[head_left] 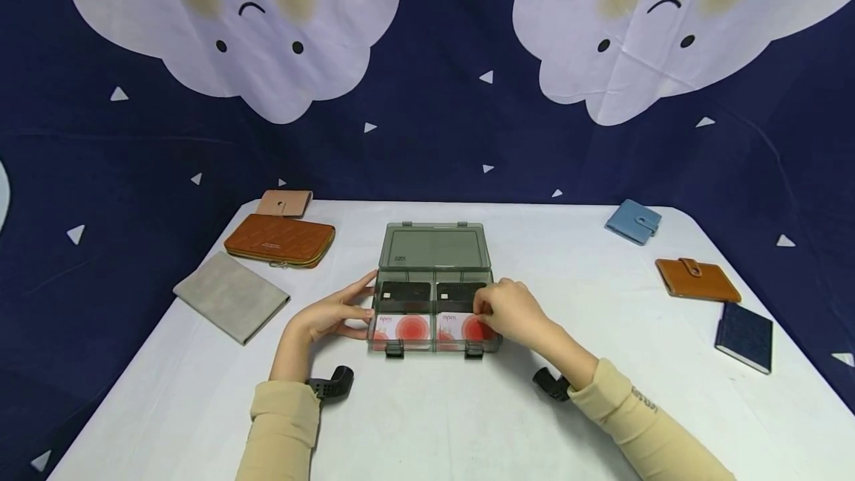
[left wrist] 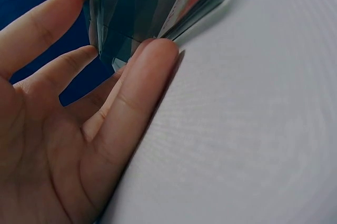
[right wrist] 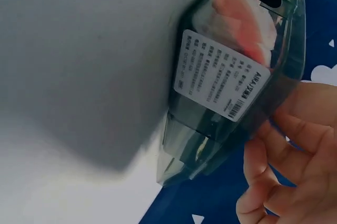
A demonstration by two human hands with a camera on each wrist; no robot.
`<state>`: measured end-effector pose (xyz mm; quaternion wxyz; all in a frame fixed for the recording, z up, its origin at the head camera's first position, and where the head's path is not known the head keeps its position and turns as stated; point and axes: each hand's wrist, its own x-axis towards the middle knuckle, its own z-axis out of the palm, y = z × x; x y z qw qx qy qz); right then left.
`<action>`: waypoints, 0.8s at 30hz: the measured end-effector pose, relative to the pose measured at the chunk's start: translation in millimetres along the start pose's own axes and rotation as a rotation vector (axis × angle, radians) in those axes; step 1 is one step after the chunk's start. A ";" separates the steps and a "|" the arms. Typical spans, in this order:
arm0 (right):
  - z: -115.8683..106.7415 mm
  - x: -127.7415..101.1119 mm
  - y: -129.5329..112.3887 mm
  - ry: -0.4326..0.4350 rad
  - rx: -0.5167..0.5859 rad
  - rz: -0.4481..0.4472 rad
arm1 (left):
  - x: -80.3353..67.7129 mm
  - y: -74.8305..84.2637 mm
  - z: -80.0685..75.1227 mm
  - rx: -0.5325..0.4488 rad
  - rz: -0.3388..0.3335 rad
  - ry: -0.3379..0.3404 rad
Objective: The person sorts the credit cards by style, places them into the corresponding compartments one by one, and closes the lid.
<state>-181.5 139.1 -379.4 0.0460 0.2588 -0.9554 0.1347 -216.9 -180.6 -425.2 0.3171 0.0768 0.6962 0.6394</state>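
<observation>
A translucent grey-green plastic box stands at the middle of the table with its lid raised at the back. Black cards lie in its two rear compartments, and white cards with red circles in the two front ones. My left hand touches the box's left side with its fingers spread and fairly straight; the left wrist view shows the thumb against the lower edge. Over the right wall reaches my right hand, fingers bent, fingertips at the front right card. Whether they pinch it is hidden.
At the left lie a beige card holder, a brown zip wallet and a grey folder. On the right are a blue wallet, a tan wallet and a dark blue notebook.
</observation>
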 end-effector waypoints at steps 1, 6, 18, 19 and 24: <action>-2.3 1.6 1.3 -0.005 0.005 -0.008 | -0.1 0.3 -0.2 0.002 0.002 -0.001; -18.2 26.9 27.5 -0.035 0.171 0.136 | 0.5 1.5 -0.7 0.010 0.004 -0.001; 7.1 89.4 92.9 -0.216 1.424 0.664 | 1.7 2.3 1.1 0.005 -0.002 -0.006; 5.9 90.9 93.6 -0.177 1.489 0.667 | 1.6 2.7 1.4 0.002 -0.003 -0.006; -14.4 88.3 88.2 0.012 1.537 0.468 | 2.2 4.2 1.4 0.002 -0.008 -0.006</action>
